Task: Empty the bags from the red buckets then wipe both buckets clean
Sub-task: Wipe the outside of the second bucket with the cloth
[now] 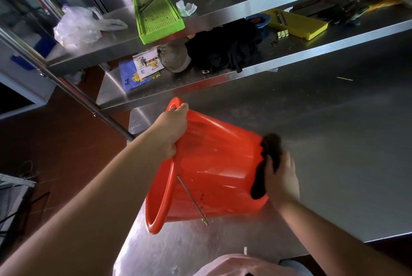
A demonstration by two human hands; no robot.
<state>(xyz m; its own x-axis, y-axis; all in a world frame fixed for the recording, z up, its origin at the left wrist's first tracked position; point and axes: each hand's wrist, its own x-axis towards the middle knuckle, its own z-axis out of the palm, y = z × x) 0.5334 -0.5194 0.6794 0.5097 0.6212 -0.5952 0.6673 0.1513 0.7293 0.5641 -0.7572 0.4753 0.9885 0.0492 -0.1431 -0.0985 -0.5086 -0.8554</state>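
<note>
A red bucket (pixel 211 168) lies tilted on its side over the steel table (pixel 334 153), its mouth facing left and its base to the right. My left hand (pixel 172 129) grips the bucket's rim at the top. My right hand (pixel 281 175) holds a dark cloth (pixel 268 159) pressed against the bucket's base. A thin metal handle wire (pixel 191 199) hangs down the bucket's side. Small dark specks sit on the wall near the wire. Only one bucket is in view.
Above the table run two steel shelves. The upper shelf (pixel 223 1) carries a clear plastic bag (pixel 78 25), a green slicer tray (pixel 156 14) and a white wad. The lower one holds a black cloth heap (pixel 225 50), a yellow slicer (pixel 296 24) and printed packets. Red floor lies left.
</note>
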